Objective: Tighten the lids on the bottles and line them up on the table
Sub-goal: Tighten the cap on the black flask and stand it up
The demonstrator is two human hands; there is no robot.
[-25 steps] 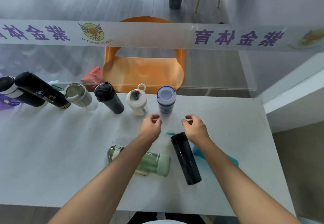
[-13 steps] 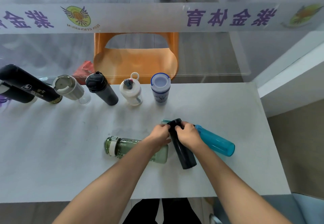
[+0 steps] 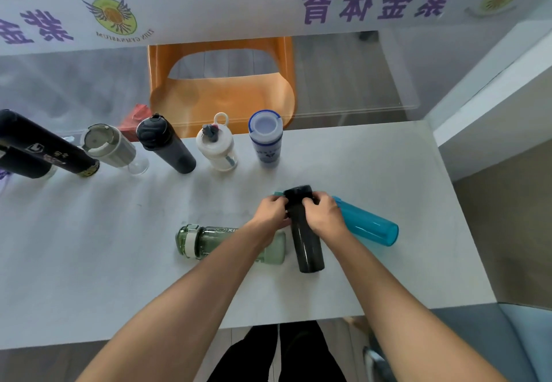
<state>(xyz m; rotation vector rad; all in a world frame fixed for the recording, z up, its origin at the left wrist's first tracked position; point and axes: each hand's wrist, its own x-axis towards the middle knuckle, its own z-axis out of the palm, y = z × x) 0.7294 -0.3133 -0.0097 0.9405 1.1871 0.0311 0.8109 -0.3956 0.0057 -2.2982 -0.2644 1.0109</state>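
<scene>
Two hands meet at the upper end of a tall black cylindrical bottle lying on the pale grey surface. Left hand curls round its neck; right hand wraps the bottle from the other side. Green translucent bottle lies on its side just left of it, a blue translucent bottle just right. Along the far edge stand a blue-capped white bottle, a cream bottle with loop lid and a dark grey flask.

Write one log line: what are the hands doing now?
left hand: grips black bottle | right hand: grips it too | bottle: lying on table
</scene>
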